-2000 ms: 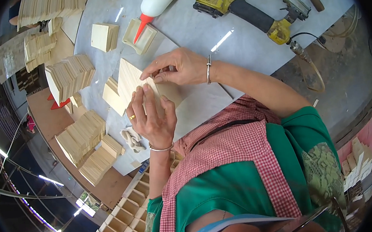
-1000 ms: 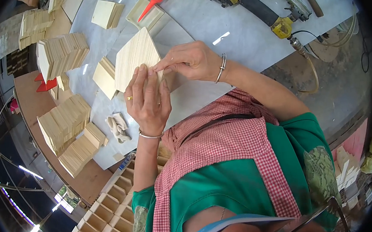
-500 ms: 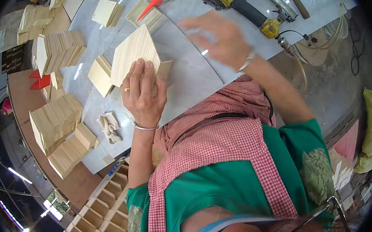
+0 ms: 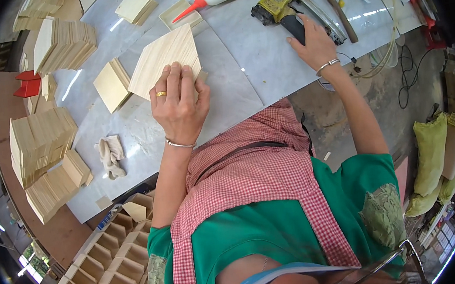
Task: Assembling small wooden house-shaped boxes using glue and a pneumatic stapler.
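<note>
Left hand (image 4: pixel 180 105) flat, fingers spread on wood panel (image 4: pixel 165 56); right hand (image 4: pixel 314 41) seemingly grips nail gun (image 4: pixel 281 8).

Grey worktop (image 4: pixel 262 47) is running across the upper frame, light glaring off it in streaks. Brown board (image 4: pixel 9 177) is lying along its left edge. Bare concrete floor (image 4: pixel 374 91) is showing at right, with cables (image 4: pixel 405 72) trailing over it and yellow-green sacks (image 4: pixel 435 167) leaning nearby.
</note>
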A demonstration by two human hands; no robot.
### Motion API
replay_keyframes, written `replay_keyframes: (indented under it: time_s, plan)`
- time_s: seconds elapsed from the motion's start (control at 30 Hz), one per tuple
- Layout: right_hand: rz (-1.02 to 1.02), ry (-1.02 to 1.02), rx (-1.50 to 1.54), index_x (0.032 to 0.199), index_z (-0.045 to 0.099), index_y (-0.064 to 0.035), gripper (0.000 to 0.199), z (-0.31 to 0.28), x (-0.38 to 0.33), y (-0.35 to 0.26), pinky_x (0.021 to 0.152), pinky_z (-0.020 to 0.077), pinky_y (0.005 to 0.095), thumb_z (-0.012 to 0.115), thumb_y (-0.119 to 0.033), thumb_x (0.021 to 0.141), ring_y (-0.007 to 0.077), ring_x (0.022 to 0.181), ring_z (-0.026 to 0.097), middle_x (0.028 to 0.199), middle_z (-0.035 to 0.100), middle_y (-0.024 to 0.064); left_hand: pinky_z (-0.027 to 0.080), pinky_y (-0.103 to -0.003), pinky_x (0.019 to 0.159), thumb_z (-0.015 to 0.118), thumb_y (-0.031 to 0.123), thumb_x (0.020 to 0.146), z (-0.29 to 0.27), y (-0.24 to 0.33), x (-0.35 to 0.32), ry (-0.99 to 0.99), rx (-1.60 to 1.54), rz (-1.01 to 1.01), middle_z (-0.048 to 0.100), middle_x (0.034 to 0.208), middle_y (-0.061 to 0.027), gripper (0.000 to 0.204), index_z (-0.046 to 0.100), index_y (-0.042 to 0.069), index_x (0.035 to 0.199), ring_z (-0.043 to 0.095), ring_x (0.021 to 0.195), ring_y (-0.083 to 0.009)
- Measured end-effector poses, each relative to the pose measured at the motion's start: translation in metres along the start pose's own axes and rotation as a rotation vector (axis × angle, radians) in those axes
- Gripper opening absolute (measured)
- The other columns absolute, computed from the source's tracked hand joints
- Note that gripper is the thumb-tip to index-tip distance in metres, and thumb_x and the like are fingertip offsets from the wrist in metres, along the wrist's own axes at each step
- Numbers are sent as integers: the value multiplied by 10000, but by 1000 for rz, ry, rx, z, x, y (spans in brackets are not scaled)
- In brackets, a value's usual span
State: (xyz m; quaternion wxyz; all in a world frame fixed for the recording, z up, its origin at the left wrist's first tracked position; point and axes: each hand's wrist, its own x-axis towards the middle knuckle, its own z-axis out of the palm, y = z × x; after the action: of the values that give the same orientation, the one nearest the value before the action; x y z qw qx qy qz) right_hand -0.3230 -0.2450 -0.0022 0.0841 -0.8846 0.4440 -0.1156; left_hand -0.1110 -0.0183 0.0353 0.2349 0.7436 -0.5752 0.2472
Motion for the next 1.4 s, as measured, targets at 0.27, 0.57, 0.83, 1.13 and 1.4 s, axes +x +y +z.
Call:
replay_keyframes:
  time_s: [0.27, 0.57, 0.83, 1.13, 1.4]
  plan:
    - [54, -100, -97, 1379, 320, -69, 710, 2, 19, -13, 867, 478, 445, 630, -305, 785, 346, 1072, 557, 1181, 562, 183, 473, -366, 745, 668, 114, 700, 3, 0, -3, 39, 21, 6, 654, 1036, -148, 262, 672, 6, 939, 632, 943, -288]
    - [105, -139, -109, 1368, 290, -25, 722, 0, 19, -17, 864, 489, 452, 622, -263, 772, 335, 1070, 551, 1134, 558, 183, 461, -357, 760, 681, 99, 697, 2, 2, -3, 32, -4, -22, 651, 1042, -107, 280, 664, 33, 968, 628, 960, -260]
    - [-482, 62, 479, 1171, 602, -121, 405, -8, 0, -85, 826, 496, 362, 685, -172, 778, 263, 951, 598, 1032, 635, 93, 451, -356, 804, 695, 95, 718, -1, -3, -7, 8, -33, -29, 648, 1061, -102, 298, 657, 41, 1008, 623, 985, -264]
    - [-407, -300, 1114, 1027, 673, -22, 258, 24, -12, -131, 796, 504, 279, 718, -138, 801, 168, 905, 624, 1000, 658, 91, 443, -356, 869, 688, 89, 766, -10, -5, -7, -61, -145, -67, 646, 1116, -98, 299, 665, 52, 1062, 613, 1054, -260]
    - [-155, -379, 1566, 899, 672, -2, 186, 52, -19, -147, 682, 463, 224, 736, -144, 796, 88, 780, 568, 839, 639, 41, 445, -362, 884, 691, 88, 789, -9, -2, -5, -88, -101, -49, 650, 1106, -106, 275, 671, 44, 1060, 613, 1058, -272]
